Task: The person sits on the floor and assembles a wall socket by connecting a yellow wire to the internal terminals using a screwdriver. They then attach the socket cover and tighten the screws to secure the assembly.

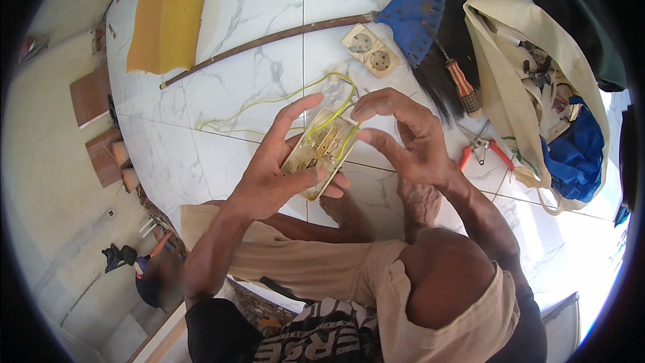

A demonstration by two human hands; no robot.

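Observation:
My left hand (272, 171) holds a cream-coloured socket base (321, 152) from below, thumb across its near edge. The base lies open side up with brass contacts showing. Thin yellow wires (282, 99) run from it across the tiles. My right hand (403, 138) pinches a yellow wire at the top right corner of the base. A cream double socket cover (370, 50) lies on the floor beyond my hands.
White marble floor tiles (222, 27) carry a blue broom (416, 3) with a long brown stick, a yellow cloth (164, 27), a striped-handle screwdriver (460, 84), red-handled pliers (485, 151), and a beige bag (531, 87) of tools. My knees and feet are below the hands.

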